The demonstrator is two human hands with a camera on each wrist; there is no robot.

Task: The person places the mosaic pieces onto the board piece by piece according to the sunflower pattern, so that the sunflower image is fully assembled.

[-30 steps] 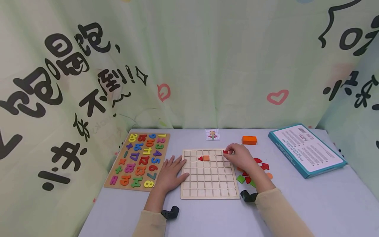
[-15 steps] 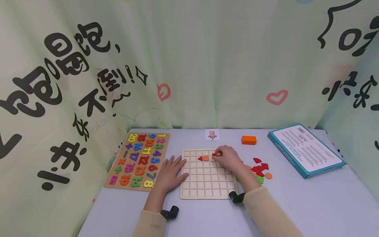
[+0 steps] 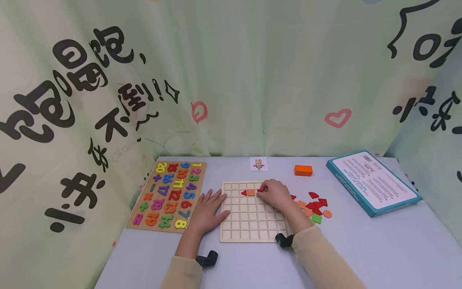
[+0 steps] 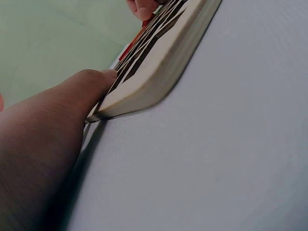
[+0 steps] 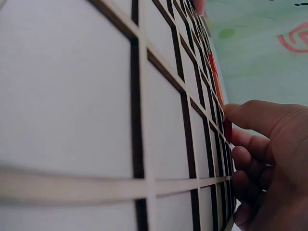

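Observation:
A wooden grid board (image 3: 249, 226) lies on the white table. In one of its upper rows sit a red triangle (image 3: 244, 193) and an orange square (image 3: 250, 192), side by side. My right hand (image 3: 277, 196) pinches a small red piece (image 5: 227, 130) between thumb and index finger, right at the cell to the right of the orange square; the fingers hide most of its shape. My left hand (image 3: 208, 211) lies with fingers spread at the board's left edge, and its thumb (image 4: 98, 82) touches the rim in the left wrist view.
Right of the board lie loose red, orange and green pieces (image 3: 317, 219). Behind stand a small pattern card (image 3: 258, 163) and an orange block (image 3: 303, 171). A teal-edged box (image 3: 375, 184) is far right, a number puzzle board (image 3: 166, 196) on the left.
My right hand has carried the red piece leftward from the board's upper right corner, then slightly down, to beside the orange square. My left hand has stayed in place.

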